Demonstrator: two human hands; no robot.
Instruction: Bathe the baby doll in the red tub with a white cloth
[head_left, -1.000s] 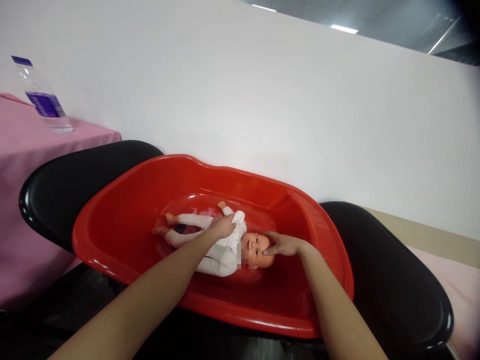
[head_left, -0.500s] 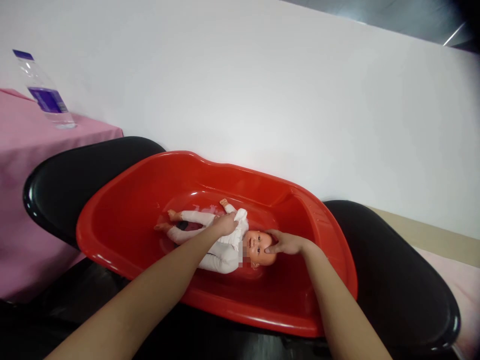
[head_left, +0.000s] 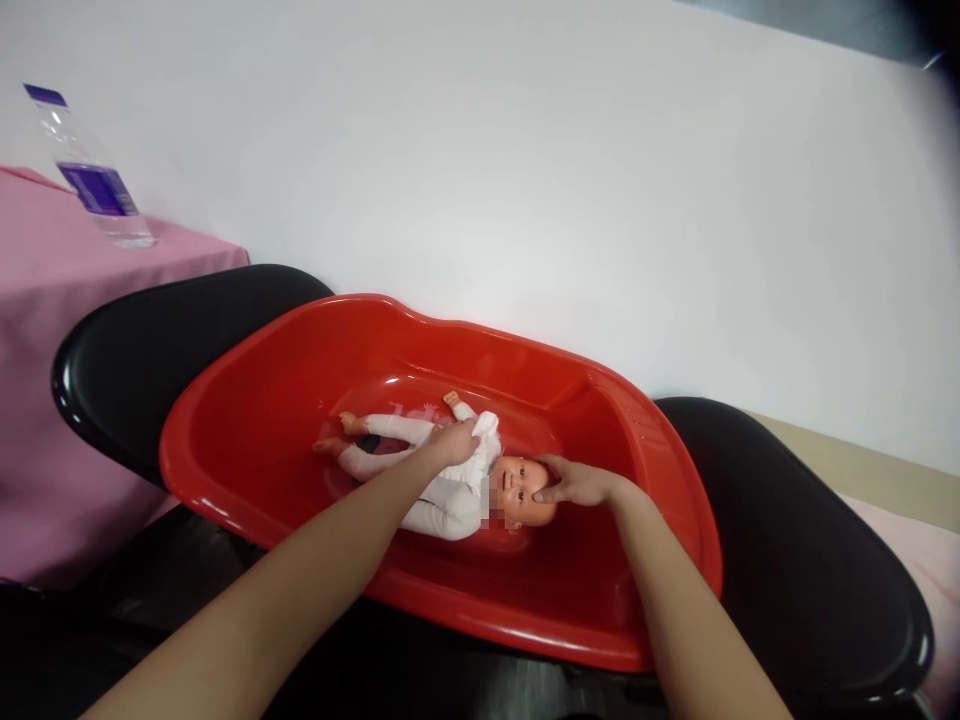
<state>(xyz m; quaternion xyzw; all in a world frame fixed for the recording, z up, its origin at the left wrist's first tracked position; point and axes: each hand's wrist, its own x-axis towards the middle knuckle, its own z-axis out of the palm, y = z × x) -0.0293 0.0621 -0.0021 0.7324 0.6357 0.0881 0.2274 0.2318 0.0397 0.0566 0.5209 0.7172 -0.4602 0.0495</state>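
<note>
A baby doll [head_left: 455, 513] in white clothes lies on its back in a red baby bathtub [head_left: 247, 490], its head toward the right and its bare feet toward the left. My left hand [head_left: 452, 442] is closed at the doll's chest, by a bunched white part of the clothing near its shoulder; its fingertips are partly hidden. Around the crown of the doll's head curves my right hand [head_left: 574, 482], its thumb over the forehead and its other fingers along the far side. Shallow water seems to lie in the tub.
Two black chairs, one left [head_left: 150, 345] and one right [head_left: 795, 530], support the tub's ends. A water bottle [head_left: 105, 188] with a purple label stands on a pink-covered table [head_left: 187, 258] at the left. Behind the tub rises a white wall [head_left: 480, 170].
The view has shifted slightly, so everything sits a little further right and higher. Both hands keep their places on the doll.
</note>
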